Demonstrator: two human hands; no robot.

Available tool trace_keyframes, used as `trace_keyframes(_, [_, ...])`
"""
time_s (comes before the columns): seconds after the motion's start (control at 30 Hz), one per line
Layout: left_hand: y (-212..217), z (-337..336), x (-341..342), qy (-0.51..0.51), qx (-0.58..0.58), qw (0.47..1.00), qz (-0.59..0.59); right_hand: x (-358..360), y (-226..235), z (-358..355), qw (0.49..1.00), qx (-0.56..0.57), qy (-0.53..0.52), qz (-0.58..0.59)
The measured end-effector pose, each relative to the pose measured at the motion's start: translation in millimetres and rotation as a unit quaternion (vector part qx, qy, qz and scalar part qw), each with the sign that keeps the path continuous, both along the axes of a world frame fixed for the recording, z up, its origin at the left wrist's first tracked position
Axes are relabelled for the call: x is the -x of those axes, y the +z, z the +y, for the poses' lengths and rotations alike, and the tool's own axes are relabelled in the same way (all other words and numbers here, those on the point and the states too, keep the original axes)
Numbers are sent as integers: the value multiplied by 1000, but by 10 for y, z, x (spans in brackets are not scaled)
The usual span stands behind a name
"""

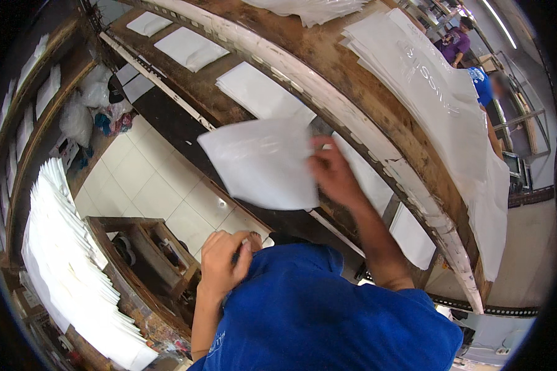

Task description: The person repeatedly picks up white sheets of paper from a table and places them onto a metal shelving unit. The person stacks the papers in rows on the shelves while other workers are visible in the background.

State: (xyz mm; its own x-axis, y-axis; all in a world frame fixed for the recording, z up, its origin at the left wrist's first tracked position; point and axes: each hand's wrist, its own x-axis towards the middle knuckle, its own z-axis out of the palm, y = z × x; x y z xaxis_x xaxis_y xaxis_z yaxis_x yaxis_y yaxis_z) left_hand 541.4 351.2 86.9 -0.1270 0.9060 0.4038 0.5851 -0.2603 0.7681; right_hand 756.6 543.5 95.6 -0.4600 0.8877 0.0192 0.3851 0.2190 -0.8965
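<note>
right hand: (331,170) raised mid-frame, fingers closed on the right edge of a thin white translucent plastic bag (260,162); pinched at the edge so the sheet hangs flat and free.
bag position: in the air, above the dark gap between the near stack and the long worn wooden surface (328,55); touching nothing but the hand.
left hand: (224,256) low, close to the blue shirt (315,315), fingers curled in; a small item may sit in the fingertips, cannot tell.
left stack: fanned stack of white flat bags (68,260) on the near-left wooden bench; fanned edges likely make single sheets easy to pick.
far piles: separate white bag piles (257,93) and (189,46) on a lower shelf, spaced apart, likely sorted lots.
right pile: large clear plastic sheets (439,99) draped over the surface's far-right end, hanging off the edge.
background: person in a purple top (455,42) far right, well apart.
</note>
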Motion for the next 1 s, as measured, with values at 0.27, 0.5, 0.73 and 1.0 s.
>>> trace_keyframes(0.27, [-1434,-24,-10,144,161,975,-47,-2338,-571,28,967,11,-233,-107])
trace_keyframes(0.5, [-2339,-491,4,230,301,920,-97,-3064,-1117,-86,925,148,-309,-165])
trace_keyframes(0.73, [-2633,-776,-143,248,322,909,-96,-3544,-1342,-77,906,194,-296,-230])
trace_keyframes(1.0, [-2648,-759,-84,245,329,906,-104,-2854,-632,-90,810,166,-337,-450])
